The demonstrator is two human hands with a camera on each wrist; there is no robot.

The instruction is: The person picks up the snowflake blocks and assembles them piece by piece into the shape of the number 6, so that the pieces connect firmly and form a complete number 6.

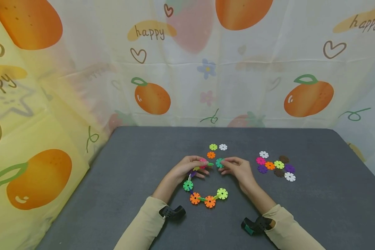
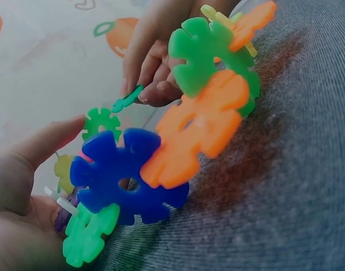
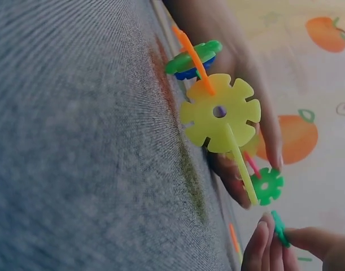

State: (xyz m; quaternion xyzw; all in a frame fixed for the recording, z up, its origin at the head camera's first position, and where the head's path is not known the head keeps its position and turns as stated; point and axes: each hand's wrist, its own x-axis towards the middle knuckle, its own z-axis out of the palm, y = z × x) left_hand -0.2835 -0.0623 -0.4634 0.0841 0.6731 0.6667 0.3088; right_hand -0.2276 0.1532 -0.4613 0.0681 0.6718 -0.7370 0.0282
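Observation:
A chain of notched plastic flower discs curves over the table, with an orange disc (image 1: 210,201) and a yellow-green disc (image 1: 222,193) at its near end. My left hand (image 1: 185,168) grips the chain's far end, near a pink disc (image 1: 203,163). From that end a green disc (image 2: 101,123) sticks out by the thumb tip. Between thumb and fingers, my right hand (image 1: 239,171) pinches a loose teal-green disc (image 3: 278,228). The teal disc is apart from the chain by a small gap. A blue disc (image 2: 127,179) links green and orange ones in the left wrist view.
Beyond the hands lie a yellow-green disc (image 1: 213,147), a white disc (image 1: 223,147) and an orange disc (image 1: 211,155). Several more discs, among them a purple disc (image 1: 289,168) and a brown disc (image 1: 283,159), are grouped on the right of the grey table (image 1: 324,194). A printed curtain hangs behind.

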